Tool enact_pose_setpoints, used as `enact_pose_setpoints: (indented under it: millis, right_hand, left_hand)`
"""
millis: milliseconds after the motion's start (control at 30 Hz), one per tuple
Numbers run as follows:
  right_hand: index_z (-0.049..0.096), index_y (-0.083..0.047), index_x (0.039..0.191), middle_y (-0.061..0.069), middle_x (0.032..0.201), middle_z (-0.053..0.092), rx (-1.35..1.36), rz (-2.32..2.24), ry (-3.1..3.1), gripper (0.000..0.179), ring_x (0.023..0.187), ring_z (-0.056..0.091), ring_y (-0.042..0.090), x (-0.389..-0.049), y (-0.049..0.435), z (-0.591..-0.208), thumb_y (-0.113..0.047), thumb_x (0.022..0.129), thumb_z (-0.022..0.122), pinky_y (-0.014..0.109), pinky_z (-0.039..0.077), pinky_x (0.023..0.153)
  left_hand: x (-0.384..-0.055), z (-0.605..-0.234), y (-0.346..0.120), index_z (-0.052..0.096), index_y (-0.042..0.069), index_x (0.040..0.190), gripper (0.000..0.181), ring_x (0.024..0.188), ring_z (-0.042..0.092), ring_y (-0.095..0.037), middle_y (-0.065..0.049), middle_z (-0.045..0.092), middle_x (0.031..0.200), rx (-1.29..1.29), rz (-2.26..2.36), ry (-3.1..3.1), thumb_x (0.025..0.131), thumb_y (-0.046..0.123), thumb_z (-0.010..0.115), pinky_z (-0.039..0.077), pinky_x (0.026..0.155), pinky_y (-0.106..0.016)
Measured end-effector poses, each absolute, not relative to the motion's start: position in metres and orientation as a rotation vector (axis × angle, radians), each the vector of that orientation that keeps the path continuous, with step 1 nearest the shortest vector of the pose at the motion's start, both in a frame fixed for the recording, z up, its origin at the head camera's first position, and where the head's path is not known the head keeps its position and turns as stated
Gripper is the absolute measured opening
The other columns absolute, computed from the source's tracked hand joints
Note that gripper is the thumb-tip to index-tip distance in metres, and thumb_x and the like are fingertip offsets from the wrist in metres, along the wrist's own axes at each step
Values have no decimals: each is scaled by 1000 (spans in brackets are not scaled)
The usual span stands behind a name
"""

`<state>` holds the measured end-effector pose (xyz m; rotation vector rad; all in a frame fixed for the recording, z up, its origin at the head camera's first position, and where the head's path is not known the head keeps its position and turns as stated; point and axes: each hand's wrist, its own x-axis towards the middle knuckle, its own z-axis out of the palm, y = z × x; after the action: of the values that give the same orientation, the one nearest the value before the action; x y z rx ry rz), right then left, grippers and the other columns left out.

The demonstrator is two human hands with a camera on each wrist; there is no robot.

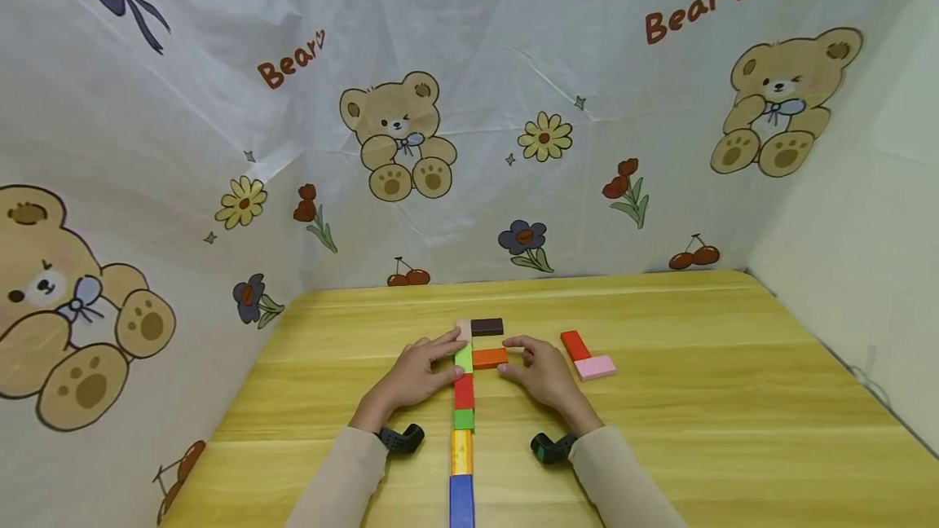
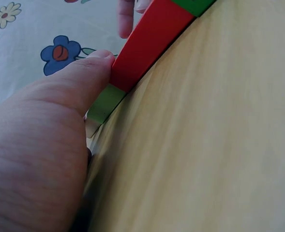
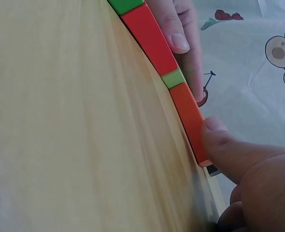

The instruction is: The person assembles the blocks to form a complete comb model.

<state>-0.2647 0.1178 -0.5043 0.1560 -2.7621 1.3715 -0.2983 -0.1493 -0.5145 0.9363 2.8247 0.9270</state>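
A line of coloured rectangular blocks runs toward the person: pale pink [image 1: 465, 331], light green [image 1: 464, 357], red [image 1: 464, 391], green [image 1: 464, 420], yellow [image 1: 461, 452] and blue [image 1: 461, 502]. My left hand [image 1: 418, 373] lies along the line's left side, fingertips at the pale pink block and thumb touching the red block [image 2: 149, 46]. An orange block [image 1: 490, 359] juts right from the light green one. With thumb and index finger, my right hand [image 1: 546, 373] pinches its outer end; in the right wrist view the thumb rests against the orange block [image 3: 188, 121].
Beyond the orange block, a dark brown block [image 1: 487, 327] extends right from the pale pink one. To the right lie a loose red block [image 1: 575, 345] and a pink block [image 1: 595, 367], touching. A bear-print cloth [image 1: 469, 153] hangs behind the wooden table [image 1: 697, 398].
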Motion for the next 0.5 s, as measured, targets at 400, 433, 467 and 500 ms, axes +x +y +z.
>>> enact_pose_setpoints:
  millis: [400, 433, 467, 500]
  right_hand:
    - [71, -18, 121, -2, 72, 39, 274, 1458, -2620, 36, 66, 37, 12, -249, 119, -501, -27, 88, 79, 24, 32, 60]
    - [71, -19, 121, -3, 73, 39, 279, 1451, -2610, 35, 66, 38, 11, -247, 120, -499, -28, 88, 79, 23, 32, 59]
    - [71, -19, 121, -2, 73, 39, 280, 1453, -2600, 36, 66, 38, 11, -246, 121, -495, -28, 87, 79, 23, 32, 58]
    - [71, -19, 121, -2, 74, 39, 284, 1451, -2589, 36, 66, 38, 11, -245, 123, -491, -28, 88, 79, 23, 31, 58]
  left_hand:
    - [-296, -517, -153, 47, 35, 150, 58, 129, 48, -16, 15, 30, 163, 918, 933, 2807, 97, 58, 55, 30, 108, -49]
    - [-297, -517, -152, 47, 36, 150, 58, 128, 48, -16, 16, 30, 163, 920, 929, 2809, 97, 59, 55, 29, 108, -49]
    - [-298, -516, -152, 47, 36, 150, 59, 128, 48, -16, 16, 30, 163, 924, 928, 2810, 97, 59, 55, 29, 108, -50]
    - [-299, -514, -151, 47, 36, 150, 58, 127, 48, -15, 16, 30, 163, 930, 926, 2813, 97, 58, 55, 29, 108, -50]
